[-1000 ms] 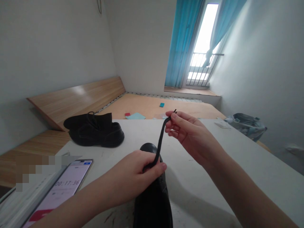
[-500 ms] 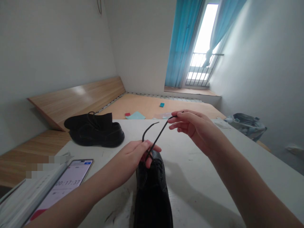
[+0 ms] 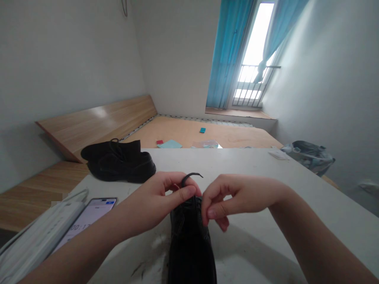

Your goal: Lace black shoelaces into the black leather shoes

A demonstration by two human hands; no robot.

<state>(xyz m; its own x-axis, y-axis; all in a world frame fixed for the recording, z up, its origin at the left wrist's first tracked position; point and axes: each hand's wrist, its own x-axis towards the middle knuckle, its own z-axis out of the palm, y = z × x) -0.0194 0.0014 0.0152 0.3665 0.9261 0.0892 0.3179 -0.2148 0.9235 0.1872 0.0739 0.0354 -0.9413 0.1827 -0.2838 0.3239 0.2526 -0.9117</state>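
Note:
A black leather lace-up shoe (image 3: 192,244) points away from me on the white table, its opening toward me. My left hand (image 3: 174,193) is closed over the far part of its lacing, thumb and fingers pinching the black shoelace (image 3: 192,174). One loose lace end curls up above those fingers. At the right side of the shoe, my right hand (image 3: 219,205) is bent down, thumb against fingers, pinching the lace; the stretch in its grip is mostly hidden. On the left stands a second black shoe (image 3: 121,167), with a dark flat piece and a lace loop above it.
A phone (image 3: 89,221) showing a timer lies at the left beside a white power strip (image 3: 44,236). Behind the white table (image 3: 254,161) is a wooden bed base (image 3: 237,136) with small coloured pieces on it. A bagged bin (image 3: 314,156) stands at the right.
My right hand has come down and left, from holding the lace stretched up above the table to beside the shoe. My left hand stays at the lacing, thumb now lying across the lace.

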